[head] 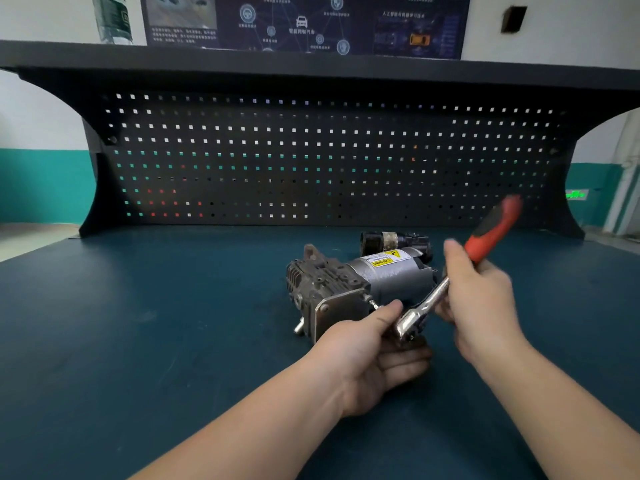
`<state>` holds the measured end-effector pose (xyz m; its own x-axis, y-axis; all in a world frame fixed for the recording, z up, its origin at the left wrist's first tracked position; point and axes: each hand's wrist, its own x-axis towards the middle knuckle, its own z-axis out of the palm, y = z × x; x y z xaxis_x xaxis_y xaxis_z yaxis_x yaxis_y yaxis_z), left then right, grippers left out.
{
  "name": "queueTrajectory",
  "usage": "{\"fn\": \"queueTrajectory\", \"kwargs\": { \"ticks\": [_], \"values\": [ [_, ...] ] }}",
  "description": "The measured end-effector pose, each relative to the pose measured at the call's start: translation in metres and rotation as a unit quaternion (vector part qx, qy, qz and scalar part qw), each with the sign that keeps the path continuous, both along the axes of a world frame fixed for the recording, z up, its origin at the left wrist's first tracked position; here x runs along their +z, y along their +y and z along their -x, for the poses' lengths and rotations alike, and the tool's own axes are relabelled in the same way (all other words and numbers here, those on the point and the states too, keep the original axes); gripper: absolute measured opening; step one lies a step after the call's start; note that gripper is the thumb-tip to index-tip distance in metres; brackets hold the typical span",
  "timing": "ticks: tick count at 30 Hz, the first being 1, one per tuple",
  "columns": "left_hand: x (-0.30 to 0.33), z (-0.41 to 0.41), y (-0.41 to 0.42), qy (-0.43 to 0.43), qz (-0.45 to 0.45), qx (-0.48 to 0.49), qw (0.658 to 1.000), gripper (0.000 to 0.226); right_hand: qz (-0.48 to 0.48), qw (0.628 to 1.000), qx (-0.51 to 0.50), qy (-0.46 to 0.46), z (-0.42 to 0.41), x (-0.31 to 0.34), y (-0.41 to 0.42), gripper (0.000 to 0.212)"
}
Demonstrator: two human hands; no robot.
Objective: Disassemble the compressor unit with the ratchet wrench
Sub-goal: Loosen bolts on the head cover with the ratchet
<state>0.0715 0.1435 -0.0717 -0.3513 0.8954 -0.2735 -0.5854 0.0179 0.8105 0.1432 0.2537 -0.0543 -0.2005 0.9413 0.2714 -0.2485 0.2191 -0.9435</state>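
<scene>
Toward the tabletop's (pixel 138 323) back edge lay the grey, yellow-labelled compressor (pixel 360 282); the right hand (pixel 481 299) gripped the red-handled wrench (pixel 450 289), the left hand (pixel 374 348) pinched its head

Both hands grip ratchet wrench (pixel 450 289) beside compressor unit (pixel 349 285) (handle blurred).

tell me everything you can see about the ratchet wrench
The ratchet wrench has a shiny chrome head and shank and a red and black handle, blurred at its far end. It slants up to the right. The right hand grips the handle; the left hand holds the head, just right of the compressor unit.
</scene>
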Motion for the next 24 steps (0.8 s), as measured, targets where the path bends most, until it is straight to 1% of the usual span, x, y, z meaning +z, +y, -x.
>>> {"fn": "queueTrajectory", "kwargs": {
  "ticks": [1,2,3,4,5,6,7,8,9,10,11,12,13,14,16,17,18,19,20,21,22,24],
  "values": [
    [0.001,-0.001,0.001,-0.001,-0.005,-0.005,1.000,0.029,0.112,0.993,0.032,-0.002,0.002,-0.004,0.008,0.036],
    [0.002,-0.001,0.002,0.002,-0.008,-0.012,1.000,0.032,0.201,0.977,0.070,0.003,0.004,-0.010,0.012,0.037],
    [0.002,-0.001,0.003,0.007,-0.009,-0.019,1.000,0.035,0.252,0.963,0.094,0.013,0.005,-0.014,0.014,0.038],
    [0.002,0.000,0.003,0.009,-0.009,-0.021,1.000,0.036,0.262,0.960,0.097,0.019,0.006,-0.016,0.014,0.038],
    [0.002,0.000,0.003,0.007,-0.006,-0.019,1.000,0.035,0.232,0.969,0.077,0.026,0.006,-0.016,0.013,0.037],
    [0.001,0.001,0.003,0.007,-0.001,-0.015,1.000,0.033,0.164,0.984,0.047,0.042,0.006,-0.013,0.011,0.036],
    [0.001,0.001,0.002,0.010,0.004,-0.012,1.000,0.032,0.068,0.996,0.016,0.056,0.003,-0.008,0.007,0.036],
    [0.000,0.000,0.001,0.016,0.009,-0.013,1.000,0.031,-0.051,0.997,-0.008,0.053,0.000,-0.002,0.000,0.037],
    [0.000,0.000,-0.001,0.022,0.012,-0.012,1.000,0.030,-0.178,0.983,-0.021,0.038,-0.003,0.001,-0.007,0.037],
    [-0.001,0.001,-0.001,0.026,0.014,-0.011,0.999,0.029,-0.285,0.958,-0.020,0.019,-0.005,0.002,-0.015,0.034],
    [-0.002,0.002,-0.002,0.030,0.015,-0.011,0.999,0.027,-0.362,0.932,-0.013,0.004,-0.005,0.000,-0.022,0.032],
    [-0.003,0.002,-0.003,0.033,0.015,-0.014,0.999,0.027,-0.406,0.914,-0.011,-0.003,-0.004,-0.003,-0.028,0.031],
    [-0.003,0.003,-0.003,0.034,0.015,-0.016,0.999,0.027,-0.415,0.910,-0.014,-0.005,-0.003,-0.004,-0.033,0.031],
    [-0.003,0.003,-0.003,0.032,0.014,-0.017,0.999,0.026,-0.397,0.918,-0.021,-0.002,-0.002,-0.004,-0.034,0.032],
    [-0.002,0.003,-0.003,0.019,0.010,-0.012,1.000,0.023,-0.311,0.950,-0.037,-0.002,-0.001,-0.001,-0.026,0.032],
    [-0.001,0.002,-0.002,0.012,0.008,-0.011,1.000,0.023,-0.239,0.970,-0.030,-0.004,-0.001,0.001,-0.018,0.033],
    [0.000,0.001,-0.002,0.007,0.004,-0.012,1.000,0.025,-0.146,0.989,-0.012,0.002,-0.001,0.002,-0.010,0.034],
    [0.002,0.001,-0.001,0.000,-0.001,-0.016,1.000,0.027,-0.041,0.999,0.011,0.017,0.000,0.002,-0.002,0.035],
    [0.003,0.001,0.000,-0.005,-0.006,-0.020,1.000,0.029,0.058,0.997,0.026,0.031,0.002,0.000,0.005,0.034],
    [0.004,0.002,0.001,-0.006,-0.009,-0.026,1.000,0.030,0.142,0.988,0.037,0.040,0.004,-0.004,0.009,0.035],
    [0.004,0.002,0.001,-0.003,-0.010,-0.031,0.999,0.032,0.204,0.977,0.047,0.046,0.005,-0.009,0.011,0.037],
    [0.003,0.002,0.003,0.004,-0.008,-0.025,1.000,0.030,0.268,0.960,0.063,0.050,0.008,-0.015,0.010,0.039]
  ]
}}
